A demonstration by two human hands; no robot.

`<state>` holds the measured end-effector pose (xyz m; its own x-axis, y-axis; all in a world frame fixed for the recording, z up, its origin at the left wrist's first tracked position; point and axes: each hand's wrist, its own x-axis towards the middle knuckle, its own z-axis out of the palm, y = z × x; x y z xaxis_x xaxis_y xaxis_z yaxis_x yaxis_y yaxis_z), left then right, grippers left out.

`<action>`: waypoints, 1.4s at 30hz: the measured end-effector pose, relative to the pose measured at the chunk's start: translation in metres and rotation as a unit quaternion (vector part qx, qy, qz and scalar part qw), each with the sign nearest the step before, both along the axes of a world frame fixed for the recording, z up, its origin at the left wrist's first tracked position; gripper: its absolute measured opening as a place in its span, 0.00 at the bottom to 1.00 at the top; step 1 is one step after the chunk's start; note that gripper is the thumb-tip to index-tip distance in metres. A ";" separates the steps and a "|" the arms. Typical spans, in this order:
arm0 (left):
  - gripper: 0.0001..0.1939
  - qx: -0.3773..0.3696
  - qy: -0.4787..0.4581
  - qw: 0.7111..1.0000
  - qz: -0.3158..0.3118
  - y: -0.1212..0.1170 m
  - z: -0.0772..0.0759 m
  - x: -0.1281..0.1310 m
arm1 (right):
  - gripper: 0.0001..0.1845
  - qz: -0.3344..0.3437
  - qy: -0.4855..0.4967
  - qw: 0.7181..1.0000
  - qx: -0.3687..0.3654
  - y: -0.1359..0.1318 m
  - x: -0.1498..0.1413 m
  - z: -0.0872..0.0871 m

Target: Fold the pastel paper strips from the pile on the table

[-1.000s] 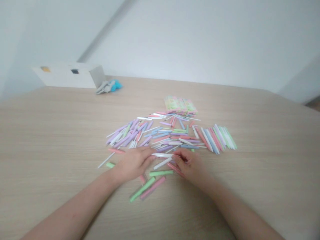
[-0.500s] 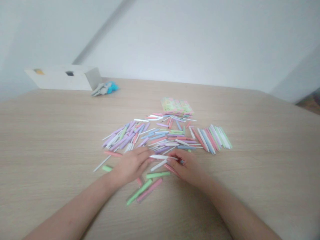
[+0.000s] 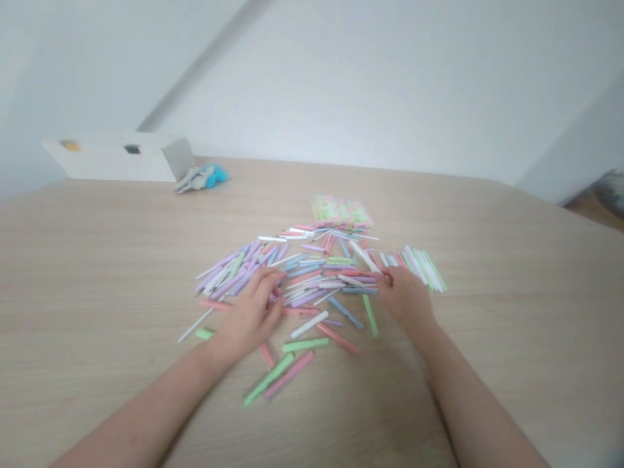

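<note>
My right hand [image 3: 402, 292] pinches one end of a white pen [image 3: 363, 255], which slants up and left over the right side of the pile. Close to that hand lies a row of pens side by side [image 3: 423, 268], in white, green, purple and other pastels. My left hand [image 3: 256, 305] rests at the front left of the loose pile, fingers curved and apart, with nothing visible in them. Between the hands are a loose white pen [image 3: 309, 324], a green pen [image 3: 305, 345] and a red pen [image 3: 338, 338]. A purple bunch of pens [image 3: 244, 270] spreads beyond my left fingers.
Stacked packets [image 3: 341, 210] in green and pink stand behind the pile. Farther back on the left are a white box [image 3: 121, 162] with two cut-outs and a crumpled grey and blue cloth-like thing [image 3: 202, 178]. A pale wall rises behind the wooden table [image 3: 511, 312].
My right hand has moved right and away from me with the white pen, towards the row. My left hand has let go of the pen's other end and shifted slightly left.
</note>
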<state>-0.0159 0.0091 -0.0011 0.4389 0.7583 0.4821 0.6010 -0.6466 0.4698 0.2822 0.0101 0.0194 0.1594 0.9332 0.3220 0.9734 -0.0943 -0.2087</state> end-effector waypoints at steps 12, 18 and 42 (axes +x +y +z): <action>0.15 0.011 0.021 0.999 -0.024 0.001 -0.004 -0.001 | 0.22 -0.179 -0.076 0.969 -0.155 0.011 0.033 -0.004; 0.13 0.014 0.016 0.999 -0.030 0.000 -0.005 0.000 | 0.16 -0.058 -0.058 0.997 -0.016 0.016 0.034 -0.020; 0.12 -0.022 0.021 0.997 -0.077 -0.001 -0.006 0.004 | 0.18 0.179 0.069 0.981 -0.018 0.015 -0.030 -0.040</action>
